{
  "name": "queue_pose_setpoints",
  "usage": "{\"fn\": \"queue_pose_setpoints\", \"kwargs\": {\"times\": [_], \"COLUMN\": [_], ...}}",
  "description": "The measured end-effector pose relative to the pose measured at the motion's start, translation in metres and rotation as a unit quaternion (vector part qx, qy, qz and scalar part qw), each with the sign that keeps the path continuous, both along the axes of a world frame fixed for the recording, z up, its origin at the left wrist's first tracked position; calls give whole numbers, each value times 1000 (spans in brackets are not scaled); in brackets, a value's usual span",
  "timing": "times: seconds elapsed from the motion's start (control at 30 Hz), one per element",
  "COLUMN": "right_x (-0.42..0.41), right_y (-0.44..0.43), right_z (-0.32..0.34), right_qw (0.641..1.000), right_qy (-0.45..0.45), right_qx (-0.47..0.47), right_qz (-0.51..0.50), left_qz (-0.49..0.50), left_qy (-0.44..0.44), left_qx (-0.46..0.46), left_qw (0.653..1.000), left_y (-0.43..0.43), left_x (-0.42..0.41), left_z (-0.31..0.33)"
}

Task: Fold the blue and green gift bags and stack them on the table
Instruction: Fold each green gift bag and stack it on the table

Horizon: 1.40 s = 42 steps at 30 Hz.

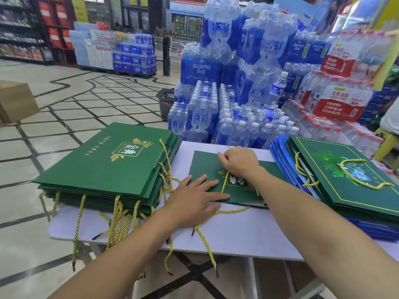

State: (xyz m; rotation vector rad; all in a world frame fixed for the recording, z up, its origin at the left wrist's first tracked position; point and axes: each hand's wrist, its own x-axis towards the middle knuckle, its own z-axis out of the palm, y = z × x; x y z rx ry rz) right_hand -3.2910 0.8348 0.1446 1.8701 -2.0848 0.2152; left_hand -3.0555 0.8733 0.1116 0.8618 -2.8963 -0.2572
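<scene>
A green gift bag (205,167) with gold print and gold rope handles lies flat in the middle of the white table (248,234). My left hand (194,199) presses on its near left corner with straight, spread fingers. My right hand (239,161) rests on the bag's upper middle, fingers bent down onto the paper. A tall stack of folded green bags (108,167) sits at the table's left end, its gold cords hanging over the edge. On the right lies a pile of blue bags (280,160) with green bags (345,175) on top.
Shrink-wrapped packs of bottled water (233,83) stand stacked right behind the table. A dark shopping basket (165,102) sits on the tiled floor beyond the left stack. A cardboard box (15,100) is at far left, a yellow stool (386,143) at far right.
</scene>
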Motion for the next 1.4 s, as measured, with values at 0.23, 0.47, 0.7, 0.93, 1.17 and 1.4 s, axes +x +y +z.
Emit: {"fn": "queue_pose_setpoints", "kwargs": {"times": [0.23,0.47,0.7,0.93,1.17,1.4], "right_x": [-3,-12,9,27,38,37], "right_y": [-1,15,85,131,140,130], "right_z": [-8,5,28,18,30,88], "right_qw": [1000,996,979,983,988,996], "right_qy": [-14,-71,-129,-1,101,69], "right_qx": [1,47,138,160,67,-57], "right_qz": [-4,-1,80,95,97,9], "left_qz": [-1,7,41,35,59,158], "left_qy": [9,54,131,66,201,483], "left_qx": [-10,4,57,-41,-170,-79], "left_qw": [1000,999,989,996,963,857], "left_y": [1,-2,-7,-2,0,10], "left_x": [2,2,-1,-9,-6,-11], "left_z": [-2,-4,-1,14,33,79]}}
